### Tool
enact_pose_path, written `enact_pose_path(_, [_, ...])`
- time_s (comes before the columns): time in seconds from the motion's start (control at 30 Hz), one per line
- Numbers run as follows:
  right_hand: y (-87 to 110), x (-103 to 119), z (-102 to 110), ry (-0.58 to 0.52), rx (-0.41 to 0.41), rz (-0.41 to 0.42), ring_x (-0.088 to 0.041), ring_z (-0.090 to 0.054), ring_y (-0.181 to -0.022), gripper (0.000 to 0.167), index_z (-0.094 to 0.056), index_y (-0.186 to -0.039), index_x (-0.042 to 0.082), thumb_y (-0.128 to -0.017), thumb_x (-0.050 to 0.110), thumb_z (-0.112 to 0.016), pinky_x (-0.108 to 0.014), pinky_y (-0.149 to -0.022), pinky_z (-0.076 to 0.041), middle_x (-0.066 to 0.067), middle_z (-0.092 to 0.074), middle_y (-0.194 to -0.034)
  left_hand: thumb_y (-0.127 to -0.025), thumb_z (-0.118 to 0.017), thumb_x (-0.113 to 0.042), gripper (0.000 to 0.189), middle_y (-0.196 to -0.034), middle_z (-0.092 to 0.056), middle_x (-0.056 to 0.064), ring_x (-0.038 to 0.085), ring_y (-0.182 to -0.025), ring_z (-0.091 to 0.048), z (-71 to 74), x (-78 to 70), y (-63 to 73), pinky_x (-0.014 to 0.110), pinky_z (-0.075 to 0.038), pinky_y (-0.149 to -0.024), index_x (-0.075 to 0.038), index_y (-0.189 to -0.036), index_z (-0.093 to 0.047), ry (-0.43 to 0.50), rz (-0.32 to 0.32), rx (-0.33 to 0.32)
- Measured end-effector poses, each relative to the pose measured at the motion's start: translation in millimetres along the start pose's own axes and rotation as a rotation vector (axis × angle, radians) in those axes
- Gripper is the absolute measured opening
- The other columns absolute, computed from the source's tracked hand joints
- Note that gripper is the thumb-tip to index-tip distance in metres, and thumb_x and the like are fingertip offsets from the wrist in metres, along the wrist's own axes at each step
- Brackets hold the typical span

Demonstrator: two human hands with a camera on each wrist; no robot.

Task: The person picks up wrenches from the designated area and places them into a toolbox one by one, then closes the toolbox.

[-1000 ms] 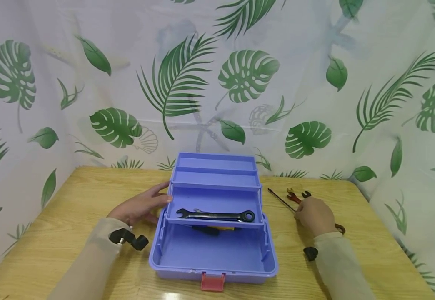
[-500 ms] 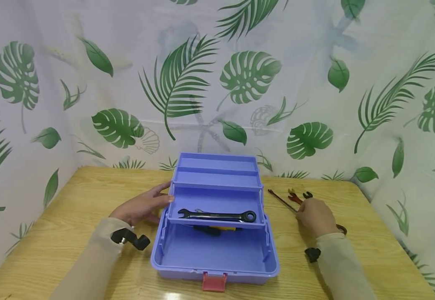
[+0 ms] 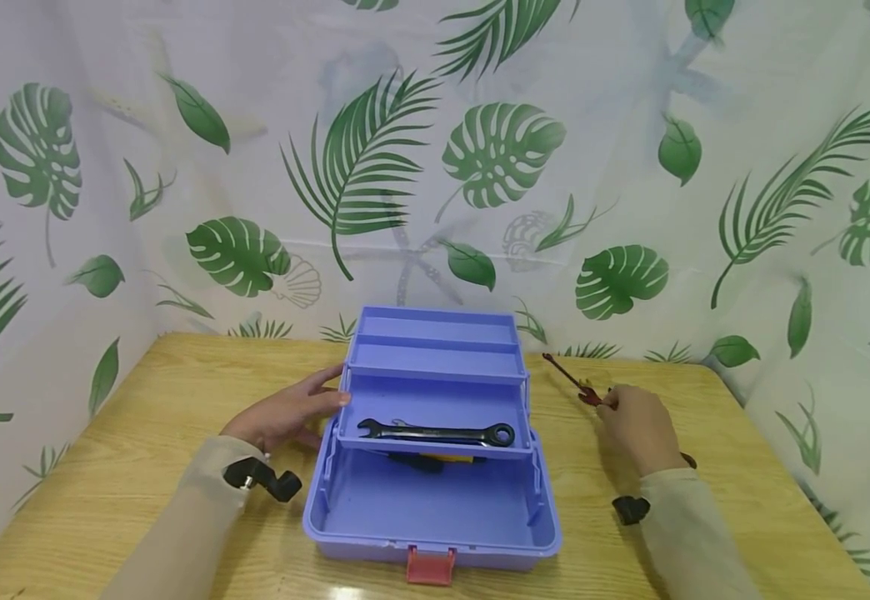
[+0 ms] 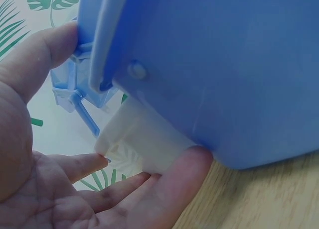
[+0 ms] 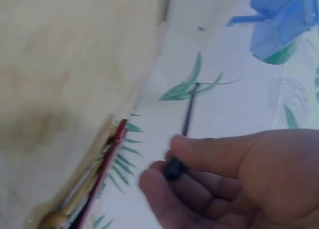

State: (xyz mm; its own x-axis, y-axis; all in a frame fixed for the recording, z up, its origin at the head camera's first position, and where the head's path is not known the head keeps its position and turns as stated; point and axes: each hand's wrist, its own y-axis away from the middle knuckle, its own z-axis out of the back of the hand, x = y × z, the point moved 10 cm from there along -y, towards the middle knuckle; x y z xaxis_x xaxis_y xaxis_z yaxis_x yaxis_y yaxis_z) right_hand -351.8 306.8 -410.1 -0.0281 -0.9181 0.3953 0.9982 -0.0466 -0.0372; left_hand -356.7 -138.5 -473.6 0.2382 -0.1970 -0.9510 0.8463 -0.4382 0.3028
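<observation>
A blue-purple toolbox stands unfolded on the table, its tiers raised toward the back. My left hand touches its left side with extended fingers; in the left wrist view, one fingertip meets the plastic wall. On the right, my right hand pinches a thin screwdriver by its black handle, the slim shaft pointing away. A red wrench and other tools lie beneath and beside that hand, partly hidden by it. A black combination wrench rests in the toolbox's lower tray.
Under the tray, a yellow-and-black tool shows in the toolbox's bottom. A red latch hangs at the box's front. The wooden table ends at a leaf-print curtain behind.
My right hand has lifted the screwdriver off the table beside the wrenches; its tip has moved up and away from me. My left hand stays at the toolbox.
</observation>
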Motion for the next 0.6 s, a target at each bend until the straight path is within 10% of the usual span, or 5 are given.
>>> enact_pose_path(0.33, [18.0, 44, 50, -0.1, -0.405, 0.163, -0.032, -0.064, -0.081, 0.016, -0.073, -0.103, -0.001, -0.101, 0.013, -0.067, -0.046, -0.069, -0.051, -0.018, -0.069, -0.093, -0.099, -0.068, -0.04, 0.087, -0.161, -0.038, 0.021, 0.044, -0.143, -0.044, 0.7, -0.6, -0.2, 0.057, -0.058, -0.091, -0.029, -0.167, -0.015, -0.004, -0.007, -0.001])
enact_pose_path(0.6, [40.0, 88, 65, -0.143, -0.506, 0.359, -0.027, -0.068, -0.08, 0.011, -0.074, -0.103, -0.002, -0.097, 0.007, -0.072, -0.043, -0.068, -0.057, -0.014, -0.068, -0.093, -0.098, -0.069, -0.044, 0.089, -0.165, -0.033, 0.019, 0.047, -0.148, -0.035, 1.4, 0.6, -0.1, 0.058, -0.057, -0.093, -0.029, -0.167, -0.015, -0.022, 0.004, -0.015])
